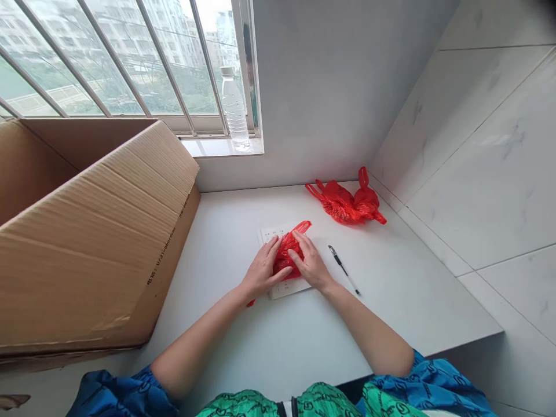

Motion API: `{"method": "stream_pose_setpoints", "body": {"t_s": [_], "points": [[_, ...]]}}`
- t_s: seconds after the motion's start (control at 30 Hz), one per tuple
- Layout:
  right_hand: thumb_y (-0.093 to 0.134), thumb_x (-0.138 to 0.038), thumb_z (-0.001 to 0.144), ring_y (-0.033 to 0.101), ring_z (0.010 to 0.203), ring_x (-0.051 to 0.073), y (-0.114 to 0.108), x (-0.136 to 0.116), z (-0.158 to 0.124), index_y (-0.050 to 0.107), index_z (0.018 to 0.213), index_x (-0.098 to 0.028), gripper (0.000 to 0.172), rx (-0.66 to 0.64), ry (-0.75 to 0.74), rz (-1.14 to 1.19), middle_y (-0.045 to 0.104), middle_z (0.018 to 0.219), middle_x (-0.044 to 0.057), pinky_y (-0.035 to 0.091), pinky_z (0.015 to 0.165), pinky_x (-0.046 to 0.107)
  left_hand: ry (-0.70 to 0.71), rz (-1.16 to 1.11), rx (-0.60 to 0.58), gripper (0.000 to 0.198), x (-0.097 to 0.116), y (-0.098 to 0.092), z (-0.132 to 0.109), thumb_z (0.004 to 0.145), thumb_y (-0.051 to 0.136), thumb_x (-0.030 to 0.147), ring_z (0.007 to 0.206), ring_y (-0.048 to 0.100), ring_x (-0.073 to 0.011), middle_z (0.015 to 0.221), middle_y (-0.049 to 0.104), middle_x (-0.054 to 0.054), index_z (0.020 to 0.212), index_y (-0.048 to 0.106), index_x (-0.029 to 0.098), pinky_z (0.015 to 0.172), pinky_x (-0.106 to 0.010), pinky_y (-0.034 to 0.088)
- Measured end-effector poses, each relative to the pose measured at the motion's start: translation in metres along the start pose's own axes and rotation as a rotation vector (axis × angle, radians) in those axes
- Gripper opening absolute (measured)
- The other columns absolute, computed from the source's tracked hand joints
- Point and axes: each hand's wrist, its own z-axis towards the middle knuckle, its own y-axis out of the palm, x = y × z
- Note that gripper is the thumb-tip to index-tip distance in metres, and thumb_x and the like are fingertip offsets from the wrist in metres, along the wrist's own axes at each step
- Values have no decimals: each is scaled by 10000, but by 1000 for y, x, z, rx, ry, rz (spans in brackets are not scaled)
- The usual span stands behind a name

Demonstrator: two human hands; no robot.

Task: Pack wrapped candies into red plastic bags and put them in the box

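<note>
A crumpled red plastic bag [287,255] lies on a white sheet or booklet with small printed marks [290,287]. From the left, my left hand [264,267] rests against the bag, fingers stretched forward and thumb pointing inward. My right hand [311,260] lies on the bag's right side, its fingers extended and thumb apart. Both palms face down, and the bag is partly hidden beneath them. One handle of the bag sticks out past my fingertips; a small red tip [251,303] shows under my left wrist. Close to my right hand is a black-and-clear pen [344,270].
A second red plastic bag [347,201], bunched up, sits near the wall on the white tabletop [243,347]. At left stands a large open cardboard box [99,243]. A clear water bottle [235,110] is on the windowsill. Tiled wall [490,174] borders the right side.
</note>
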Motion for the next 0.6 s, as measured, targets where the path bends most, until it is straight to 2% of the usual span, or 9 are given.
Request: {"method": "stream_pose_setpoints", "body": {"t_s": [0.07, 0.13, 0.23, 0.3, 0.37, 0.5, 0.6], "points": [[415, -451, 1009, 479, 1359, 224, -19, 0, 2, 496, 1415, -205, 482, 121, 36, 122, 541, 1438, 110, 390, 1147, 427, -37, -13, 41, 691, 1, -12, -3, 968, 489, 493, 1468, 320, -277, 1601, 302, -138, 1552, 249, 211, 1161, -456, 366], [441, -433, 1000, 591, 1222, 218, -35, 2, 3, 611, 1265, -225, 377, 187, 69, 177, 650, 1280, 89, 460, 1066, 394, -53, 34, 68, 561, 3, -23, -6, 977, 486, 456, 1432, 367, -285, 1577, 345, -118, 1486, 387, 240, 1141, -479, 374], [467, -415, 986, 695, 961, 198, -50, 7, 4, 696, 1050, -238, 296, 151, 129, 195, 740, 1026, 48, 535, 891, 334, -77, 99, 53, 373, 8, -35, -4, 984, 473, 415, 1274, 506, -274, 1422, 518, -83, 1308, 583, 265, 1063, -468, 429], [471, -394, 980, 707, 869, 186, -53, 10, 4, 704, 1017, -244, 280, 130, 147, 167, 753, 947, 31, 539, 823, 308, -103, 118, 56, 338, 13, -40, 2, 990, 459, 432, 1143, 561, -250, 1260, 607, -68, 1221, 640, 263, 989, -427, 465], [476, -373, 974, 710, 829, 180, -53, 12, 5, 694, 1051, -247, 264, 130, 153, 129, 756, 906, 21, 534, 794, 296, -145, 130, 61, 359, 20, -39, 8, 990, 446, 482, 1063, 571, -239, 1149, 635, -62, 1178, 661, 264, 916, -392, 481], [465, -355, 969, 698, 719, 173, -53, 12, 5, 646, 1147, -240, 279, 121, 200, 82, 736, 795, 4, 529, 727, 288, -248, 169, 17, 451, 30, -27, 17, 935, 489, 593, 1014, 566, -264, 1083, 634, -78, 1173, 639, 241, 769, -366, 477], [462, -354, 967, 667, 643, 161, -52, 10, 5, 635, 1149, -241, 276, 105, 204, 71, 712, 748, -9, 520, 708, 291, -257, 132, 20, 354, 29, -16, 20, 876, 599, 525, 979, 556, -279, 1037, 633, -88, 1021, 631, 204, 739, -366, 450]]}}
